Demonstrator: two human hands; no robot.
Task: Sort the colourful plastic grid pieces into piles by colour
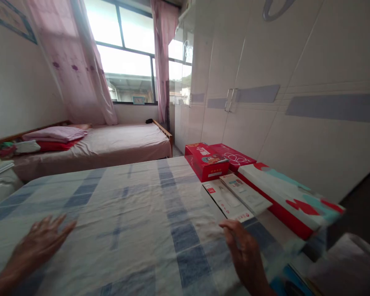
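The left hand [45, 239], fingers apart and holding nothing, is low over the striped sheet [138, 213], perhaps for balance. The right hand [244, 246] bends its fingers at the near end of the white box [227, 201]; whether they grip it cannot be told. That box lies flat beside a second carton [246, 193], near the red box [205, 163], probably because broad faces rest steadily on cloth

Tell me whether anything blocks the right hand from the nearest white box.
Nothing visible stands between the right hand and the nearest white box. The red box with the picture lies beyond it, out of the way.
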